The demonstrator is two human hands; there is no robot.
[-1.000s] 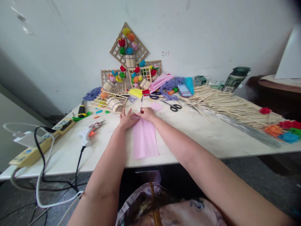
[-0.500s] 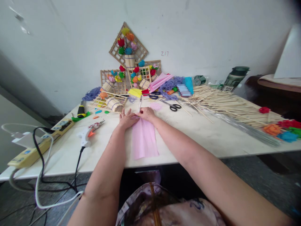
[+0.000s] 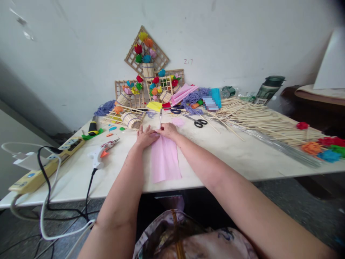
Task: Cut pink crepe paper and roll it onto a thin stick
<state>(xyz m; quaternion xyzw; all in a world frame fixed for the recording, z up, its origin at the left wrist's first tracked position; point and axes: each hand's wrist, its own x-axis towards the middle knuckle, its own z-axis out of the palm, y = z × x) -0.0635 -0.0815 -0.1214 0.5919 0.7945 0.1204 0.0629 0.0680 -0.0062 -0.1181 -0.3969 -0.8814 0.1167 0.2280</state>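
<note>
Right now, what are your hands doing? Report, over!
Left hand, fingers spread, at far end of pink paper. Right hand there too, beside white pen. Glue gun off left, not in the way.

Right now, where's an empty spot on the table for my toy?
Bare tabletop lies between the right arm and the silvery rods; a smaller patch lies between the glue gun and left arm. The back is crowded with flowers, yarn and sticks.

A white pistol-shaped plastic glue gun (image 3: 96, 158) lies left of the fingers (image 3: 141, 131); black-handled metal scissors (image 3: 195, 120), right; thin pale wooden sticks (image 3: 258, 120), farther right.
</note>
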